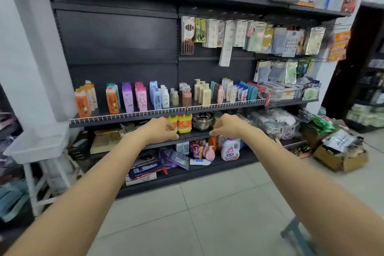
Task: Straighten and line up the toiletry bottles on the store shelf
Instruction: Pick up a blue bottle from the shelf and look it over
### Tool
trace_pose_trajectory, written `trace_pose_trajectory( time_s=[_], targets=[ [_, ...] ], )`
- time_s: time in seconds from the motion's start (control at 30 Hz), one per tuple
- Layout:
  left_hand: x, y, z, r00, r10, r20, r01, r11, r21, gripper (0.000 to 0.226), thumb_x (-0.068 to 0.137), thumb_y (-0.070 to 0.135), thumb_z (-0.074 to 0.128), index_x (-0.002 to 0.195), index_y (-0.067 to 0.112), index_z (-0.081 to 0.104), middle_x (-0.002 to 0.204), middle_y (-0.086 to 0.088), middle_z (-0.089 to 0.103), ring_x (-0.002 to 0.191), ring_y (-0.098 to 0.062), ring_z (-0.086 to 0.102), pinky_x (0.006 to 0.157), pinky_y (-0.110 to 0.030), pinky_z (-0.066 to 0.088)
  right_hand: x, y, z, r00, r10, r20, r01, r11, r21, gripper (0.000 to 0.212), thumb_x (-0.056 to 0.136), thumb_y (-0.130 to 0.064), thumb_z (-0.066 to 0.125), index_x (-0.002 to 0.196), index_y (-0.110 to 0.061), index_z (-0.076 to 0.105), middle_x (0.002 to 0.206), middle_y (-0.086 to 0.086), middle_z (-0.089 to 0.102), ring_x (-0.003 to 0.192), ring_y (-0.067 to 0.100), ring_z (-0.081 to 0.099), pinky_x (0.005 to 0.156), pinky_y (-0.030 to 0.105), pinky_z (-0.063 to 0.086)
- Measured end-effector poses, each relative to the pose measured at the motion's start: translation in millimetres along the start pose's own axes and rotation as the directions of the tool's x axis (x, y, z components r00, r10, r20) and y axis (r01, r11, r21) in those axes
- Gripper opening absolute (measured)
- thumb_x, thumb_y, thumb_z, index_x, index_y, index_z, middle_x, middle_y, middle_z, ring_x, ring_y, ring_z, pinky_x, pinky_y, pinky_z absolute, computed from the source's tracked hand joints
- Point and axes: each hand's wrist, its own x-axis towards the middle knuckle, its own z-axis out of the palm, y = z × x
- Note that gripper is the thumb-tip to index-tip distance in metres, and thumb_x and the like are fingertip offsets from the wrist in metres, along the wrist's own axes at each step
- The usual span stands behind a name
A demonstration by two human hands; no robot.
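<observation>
While both hands (164, 129) (226, 127) hover with fingers loosely curled, holding nothing, yellow jugs (184, 123) and steel bowls (202, 121) sit behind them

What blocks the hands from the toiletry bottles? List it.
Nothing solid stands between them. The left hand and right hand hover empty in front of and below the bottles. Only the low wire rail along the shelf's front edge stands before the bottles; the hands can reach over it.
</observation>
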Motion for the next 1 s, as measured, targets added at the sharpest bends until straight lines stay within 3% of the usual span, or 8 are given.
trace_pose_trajectory(
  time_s=[0.13, 0.3, 0.43, 0.7, 0.83, 1.0],
  targets=[
    [63, 20, 18, 1.000, 0.016, -0.015, -0.017, 0.999, -0.047, 0.042, 0.090, 0.034, 0.059, 0.126, 0.013, 0.057, 0.126, -0.007, 0.060, 0.114, -0.020, 0.055, 0.091, -0.027, 0.041, 48, 43, -9, 0.999, -0.014, -0.047, 0.015, 0.999, 0.038, 0.032, 0.088, -0.031, 0.061, 0.094, 0.000, 0.067, 0.088, 0.012, 0.069, 0.084, 0.029, 0.062, 0.068, 0.030, 0.048],
    [146, 51, 34, 0.998, 0.049, -0.036, -0.051, 0.997, -0.061, 0.038, 0.089, 0.035, 0.060, 0.122, 0.018, 0.059, 0.119, -0.003, 0.064, 0.107, -0.018, 0.058, 0.096, -0.033, 0.045, 107, 102, -25, 0.987, -0.036, -0.156, 0.049, 0.996, 0.080, 0.027, 0.089, -0.027, 0.059, 0.105, -0.006, 0.067, 0.105, 0.010, 0.070, 0.090, 0.024, 0.065, 0.085, 0.044, 0.054],
    [201, 72, 44, 0.994, 0.081, -0.078, -0.087, 0.993, -0.077, 0.033, 0.090, 0.033, 0.059, 0.119, 0.018, 0.060, 0.114, -0.003, 0.065, 0.103, -0.016, 0.060, 0.094, -0.033, 0.047, 151, 144, -38, 0.985, -0.044, -0.165, 0.062, 0.992, 0.108, 0.032, 0.090, -0.027, 0.061, 0.116, -0.009, 0.064, 0.110, 0.010, 0.068, 0.100, 0.023, 0.063, 0.090, 0.043, 0.052],
    [315, 92, 48, 0.988, 0.117, -0.101, -0.123, 0.991, -0.055, 0.031, 0.090, 0.031, 0.058, 0.118, 0.017, 0.060, 0.110, -0.001, 0.065, 0.097, -0.013, 0.057, 0.080, -0.025, 0.043, 245, 199, -55, 0.984, -0.013, -0.176, 0.034, 0.993, 0.116, 0.029, 0.088, -0.027, 0.060, 0.112, -0.011, 0.065, 0.109, 0.009, 0.068, 0.100, 0.023, 0.062, 0.088, 0.039, 0.051],
    [384, 95, 50, 0.984, 0.138, -0.111, -0.146, 0.987, -0.063, 0.031, 0.091, 0.030, 0.058, 0.119, 0.017, 0.060, 0.110, -0.002, 0.065, 0.096, -0.016, 0.059, 0.079, -0.029, 0.048, 303, 224, -65, 0.982, 0.006, -0.186, 0.013, 0.995, 0.098, 0.029, 0.089, -0.028, 0.060, 0.111, -0.011, 0.066, 0.109, 0.008, 0.069, 0.099, 0.022, 0.062, 0.083, 0.033, 0.050],
    [481, 93, 49, 0.977, 0.189, -0.099, -0.195, 0.980, -0.051, 0.032, 0.089, 0.034, 0.058, 0.118, 0.019, 0.060, 0.114, -0.002, 0.064, 0.102, -0.017, 0.059, 0.090, -0.037, 0.050, 381, 250, -80, 0.978, 0.053, -0.200, -0.035, 0.995, 0.093, 0.029, 0.087, -0.026, 0.060, 0.100, -0.001, 0.068, 0.100, 0.017, 0.070, 0.096, 0.030, 0.065, 0.086, 0.046, 0.053]
  ],
)
